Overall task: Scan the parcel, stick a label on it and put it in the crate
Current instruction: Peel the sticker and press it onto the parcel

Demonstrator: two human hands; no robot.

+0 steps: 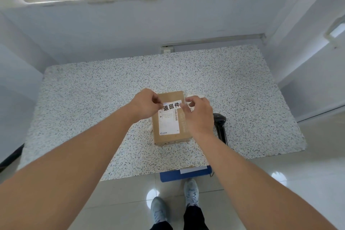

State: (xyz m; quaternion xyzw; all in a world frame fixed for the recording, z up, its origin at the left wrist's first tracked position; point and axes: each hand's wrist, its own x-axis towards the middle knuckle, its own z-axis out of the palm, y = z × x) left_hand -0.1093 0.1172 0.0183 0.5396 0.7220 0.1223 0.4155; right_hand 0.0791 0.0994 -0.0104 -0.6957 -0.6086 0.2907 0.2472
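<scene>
A speckled worktop (93, 99) stands against pale walls (112, 30) — glossy floor tiles (280, 183) lie near, where two grey shoes (190, 191) stand by its near edge.

The parcel (170, 119) lay on the counter (93, 99), near its middle. A label (171, 106) stretched across the parcel's far end, pinched at either end by the left hand (145, 105) and right hand (197, 115). The scanner (221, 127) lay just right of the parcel. A crate (184, 173) sat on the floor under the counter's near edge.
</scene>
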